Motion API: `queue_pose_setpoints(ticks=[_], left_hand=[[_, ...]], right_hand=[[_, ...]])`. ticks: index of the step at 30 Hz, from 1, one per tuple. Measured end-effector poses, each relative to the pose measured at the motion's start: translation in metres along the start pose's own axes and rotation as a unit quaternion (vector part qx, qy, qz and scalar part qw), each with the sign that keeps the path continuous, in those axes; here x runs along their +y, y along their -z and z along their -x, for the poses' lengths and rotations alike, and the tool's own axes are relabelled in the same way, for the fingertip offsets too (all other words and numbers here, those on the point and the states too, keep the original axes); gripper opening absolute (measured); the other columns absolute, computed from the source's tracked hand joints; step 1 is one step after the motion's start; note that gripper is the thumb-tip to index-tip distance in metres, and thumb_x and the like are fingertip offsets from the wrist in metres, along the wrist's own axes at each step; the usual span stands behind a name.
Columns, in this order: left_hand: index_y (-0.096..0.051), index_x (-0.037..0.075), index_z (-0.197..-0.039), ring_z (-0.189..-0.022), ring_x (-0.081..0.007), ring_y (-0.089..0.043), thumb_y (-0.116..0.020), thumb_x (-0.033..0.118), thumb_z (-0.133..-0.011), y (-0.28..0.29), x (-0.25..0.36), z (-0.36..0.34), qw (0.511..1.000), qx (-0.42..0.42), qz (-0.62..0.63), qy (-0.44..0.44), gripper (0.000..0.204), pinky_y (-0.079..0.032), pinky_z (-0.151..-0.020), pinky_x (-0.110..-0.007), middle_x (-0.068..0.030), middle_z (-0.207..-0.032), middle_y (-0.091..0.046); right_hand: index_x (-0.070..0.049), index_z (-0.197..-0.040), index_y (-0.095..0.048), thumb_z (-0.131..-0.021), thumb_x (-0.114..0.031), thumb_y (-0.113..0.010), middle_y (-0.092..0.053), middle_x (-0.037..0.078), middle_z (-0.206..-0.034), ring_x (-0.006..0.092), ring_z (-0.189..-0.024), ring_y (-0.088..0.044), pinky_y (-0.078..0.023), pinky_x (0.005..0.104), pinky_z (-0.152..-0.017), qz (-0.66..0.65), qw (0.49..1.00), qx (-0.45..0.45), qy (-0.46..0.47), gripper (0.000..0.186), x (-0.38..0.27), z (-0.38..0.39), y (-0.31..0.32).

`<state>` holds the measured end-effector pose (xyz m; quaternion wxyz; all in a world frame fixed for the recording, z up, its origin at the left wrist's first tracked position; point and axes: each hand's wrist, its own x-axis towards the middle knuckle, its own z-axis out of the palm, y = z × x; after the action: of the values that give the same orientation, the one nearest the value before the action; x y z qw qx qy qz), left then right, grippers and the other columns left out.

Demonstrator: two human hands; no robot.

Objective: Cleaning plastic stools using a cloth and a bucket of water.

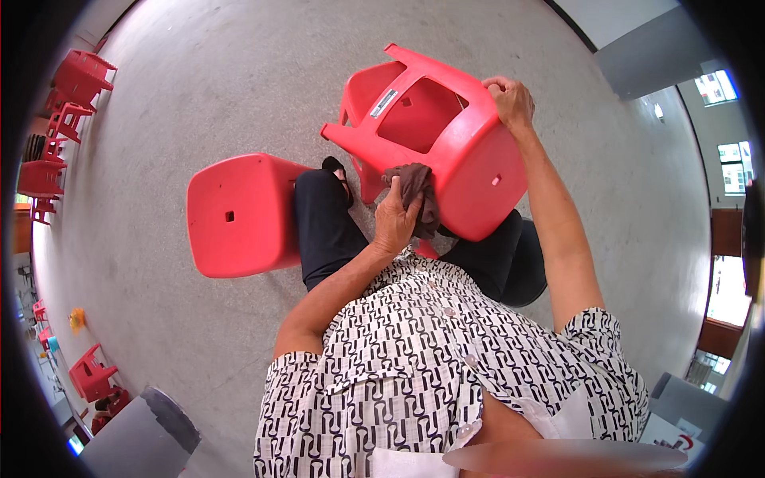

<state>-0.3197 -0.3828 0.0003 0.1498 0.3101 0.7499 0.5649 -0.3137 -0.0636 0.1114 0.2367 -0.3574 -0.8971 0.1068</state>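
Observation:
A red plastic stool (470,119) lies tilted in front of me, its seat turned toward my body and its legs pointing away to the upper left. My right hand (511,102) is closed on its far right edge. Bunched in my left hand (394,217) is a dark brown cloth (414,191), pressed against the stool's near left side. The fingers of that hand are partly hidden by the cloth. A second red stool (231,215) stands upright beside my left leg.
Stacked red stools (80,80) line the far left. A red chair (92,374) stands at the lower left, near a grey pillar-like shape (143,434). A round black seat (527,267) shows by my right leg. Grey concrete floor (239,88) surrounds me.

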Motion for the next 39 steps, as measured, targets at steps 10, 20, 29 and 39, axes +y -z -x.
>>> queue_pose_setpoints(ticks=[10, 20, 29, 39], left_hand=[[-0.046, -0.002, -0.127, -0.087, -0.0511, -0.063, -0.061, 0.031, -0.095, -0.015, -0.019, 0.003, 0.997, 0.039, -0.062, 0.031, 0.048, -0.049, -0.072, -0.057, -0.0311, -0.096, -0.066], [-0.045, 0.000, -0.132, -0.087, -0.0488, -0.064, -0.064, 0.035, -0.093, -0.017, -0.038, 0.011, 0.997, -0.027, -0.075, -0.006, 0.056, -0.050, -0.071, -0.055, -0.0280, -0.099, -0.066], [-0.044, -0.001, -0.137, -0.088, -0.0479, -0.066, -0.061, 0.041, -0.093, -0.014, -0.058, -0.002, 0.992, 0.014, -0.046, 0.118, 0.063, -0.051, -0.073, -0.053, -0.0302, -0.095, -0.067], [-0.050, 0.000, -0.126, -0.075, -0.0422, -0.067, -0.064, 0.037, -0.089, 0.023, 0.009, -0.010, 0.976, -0.091, -0.192, -0.052, 0.054, -0.051, -0.063, -0.052, -0.0232, -0.083, -0.068]], right_hand=[[-0.019, -0.092, -0.079, -0.082, -0.028, -0.055, -0.068, 0.004, -0.067, 0.0201, -0.066, -0.065, -0.051, 0.0373, -0.066, 0.003, 1.000, -0.012, -0.017, 0.028, 0.010, -0.004, -0.002], [-0.020, -0.093, -0.079, -0.081, -0.028, -0.055, -0.070, 0.004, -0.069, 0.0216, -0.069, -0.067, -0.052, 0.0371, -0.068, -0.001, 0.999, -0.018, -0.030, 0.029, 0.007, -0.003, -0.001], [-0.020, -0.093, -0.079, -0.082, -0.028, -0.055, -0.069, 0.004, -0.068, 0.0215, -0.069, -0.066, -0.052, 0.0375, -0.069, 0.012, 0.999, -0.024, -0.037, 0.028, 0.006, -0.015, -0.012], [-0.020, -0.092, -0.079, -0.082, -0.029, -0.055, -0.070, 0.006, -0.071, 0.0249, -0.072, -0.067, -0.053, 0.0382, -0.071, 0.008, 1.000, -0.006, -0.027, 0.028, 0.008, -0.012, -0.011]])
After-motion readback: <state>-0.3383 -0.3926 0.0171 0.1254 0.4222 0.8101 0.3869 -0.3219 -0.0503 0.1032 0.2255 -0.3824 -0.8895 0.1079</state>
